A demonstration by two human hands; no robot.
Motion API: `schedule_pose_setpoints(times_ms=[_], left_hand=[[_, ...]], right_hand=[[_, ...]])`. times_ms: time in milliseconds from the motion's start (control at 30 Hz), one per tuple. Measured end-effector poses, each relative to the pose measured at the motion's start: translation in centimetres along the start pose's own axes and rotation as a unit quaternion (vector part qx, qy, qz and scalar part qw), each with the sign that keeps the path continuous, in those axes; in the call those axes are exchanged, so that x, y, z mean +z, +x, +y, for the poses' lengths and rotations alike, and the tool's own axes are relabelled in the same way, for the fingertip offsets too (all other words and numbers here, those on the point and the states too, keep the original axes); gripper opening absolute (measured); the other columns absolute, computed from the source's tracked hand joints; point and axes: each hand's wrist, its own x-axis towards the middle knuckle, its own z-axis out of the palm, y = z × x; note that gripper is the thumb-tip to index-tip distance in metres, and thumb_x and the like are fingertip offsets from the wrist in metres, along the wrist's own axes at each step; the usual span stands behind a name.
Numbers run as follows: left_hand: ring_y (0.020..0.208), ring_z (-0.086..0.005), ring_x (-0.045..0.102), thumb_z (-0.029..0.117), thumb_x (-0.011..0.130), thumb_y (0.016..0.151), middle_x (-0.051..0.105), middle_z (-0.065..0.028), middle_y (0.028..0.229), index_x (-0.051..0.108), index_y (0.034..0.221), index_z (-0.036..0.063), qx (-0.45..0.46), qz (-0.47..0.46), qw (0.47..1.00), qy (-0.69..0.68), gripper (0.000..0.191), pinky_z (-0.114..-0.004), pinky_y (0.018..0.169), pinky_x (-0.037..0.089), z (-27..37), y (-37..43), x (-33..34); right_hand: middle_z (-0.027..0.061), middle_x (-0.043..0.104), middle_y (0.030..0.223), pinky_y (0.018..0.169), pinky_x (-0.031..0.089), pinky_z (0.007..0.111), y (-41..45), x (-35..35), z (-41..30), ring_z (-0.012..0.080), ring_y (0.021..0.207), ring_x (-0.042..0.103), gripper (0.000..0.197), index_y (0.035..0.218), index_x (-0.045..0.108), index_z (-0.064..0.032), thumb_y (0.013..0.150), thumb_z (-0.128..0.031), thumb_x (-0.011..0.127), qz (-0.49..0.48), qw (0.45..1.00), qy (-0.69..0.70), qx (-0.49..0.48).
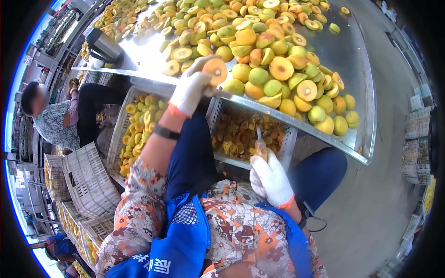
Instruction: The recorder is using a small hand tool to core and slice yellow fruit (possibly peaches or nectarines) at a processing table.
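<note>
My left hand [189,90], in a white knitted glove, holds a halved yellow peach [215,71] over the near edge of the metal table. Its cut face is turned up, with a pale round centre. In my gloved right hand [273,179] is a small hand tool [261,149] with a translucent amber handle. The tool's narrow metal end points away from me, above a white plastic crate [290,147] of brown and yellow fruit scraps [240,133]. Beyond my hands, whole-looking and halved peaches [258,75] are heaped on the metal table [358,66].
Left of my leg stands a crate [118,139] of halved peaches [144,118]. A tilted empty crate [92,180] lies near other filled ones. A steel jug [106,48] stands on the table. To the left sits another person [57,118]. Stacked crates [417,146] line the right side.
</note>
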Motion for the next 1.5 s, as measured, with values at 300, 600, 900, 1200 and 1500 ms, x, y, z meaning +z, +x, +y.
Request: schedule_pose_setpoints(times_ms=[300, 600, 900, 1200, 1500], left_hand=[[0.119, -0.0246, 0.062, 0.015, 0.053, 0.075, 0.062, -0.0167, 0.127, 0.052, 0.138, -0.0040, 0.021, -0.049, 0.998, -0.028, 0.066, -0.035, 0.102, 0.051, 0.6, -8.1, 6.9], [0.123, -0.0226, 0.056, 0.017, 0.055, 0.092, 0.059, -0.0150, 0.128, 0.050, 0.139, 0.0011, 0.072, -0.088, 0.981, 0.156, 0.050, -0.036, 0.108, 0.042, 0.5, -10.0, 8.4], [0.125, -0.0292, 0.057, 0.023, 0.052, 0.096, 0.058, -0.0194, 0.129, 0.045, 0.142, -0.0007, 0.136, -0.116, 0.960, 0.215, 0.053, -0.039, 0.109, 0.042, -0.8, -9.8, 8.4], [0.115, -0.0210, 0.060, 0.015, 0.051, 0.091, 0.063, -0.0129, 0.125, 0.055, 0.135, -0.0003, 0.055, -0.200, 0.970, 0.127, 0.046, -0.034, 0.103, 0.047, 0.9, -8.2, 8.5], [0.089, -0.0134, 0.064, 0.022, 0.051, 0.104, 0.069, -0.0084, 0.098, 0.067, 0.113, 0.0003, 0.097, -0.036, 0.980, 0.172, 0.029, -0.027, 0.081, 0.052, -1.8, -9.4, 11.0]], right_hand=[[0.0297, 0.066, 0.083, 0.063, 0.051, 0.052, 1.7, 1.7, -1.0, 0.0504, 0.082, 0.066, 0.032, 0.112, 0.051, -0.0021, 0.099, -0.029, 0.064, 0.100, 0.826, -0.427, -0.353], [0.0338, 0.065, 0.084, 0.064, 0.051, 0.056, 1.0, 1.8, -0.4, 0.0530, 0.084, 0.065, 0.033, 0.116, 0.050, 0.0013, 0.100, -0.025, 0.063, 0.130, 0.874, -0.394, -0.253], [0.0231, 0.065, 0.072, 0.057, 0.050, 0.047, 1.0, 0.6, 0.1, 0.0378, 0.067, 0.070, 0.036, 0.120, 0.050, 0.0022, 0.101, -0.027, 0.061, 0.051, 0.949, -0.257, -0.175], [-0.0034, 0.044, 0.061, 0.038, 0.031, 0.023, -0.1, 0.1, -1.1, 0.0069, 0.041, 0.038, 0.021, 0.125, 0.045, -0.0147, 0.107, -0.024, 0.053, -0.095, 0.993, 0.058, 0.038], [-0.0024, 0.046, 0.064, 0.037, 0.029, 0.023, -0.7, -0.2, -0.6, 0.0068, 0.040, 0.036, 0.014, 0.115, 0.049, -0.0119, 0.108, -0.024, 0.050, -0.135, 0.981, 0.120, 0.069]])
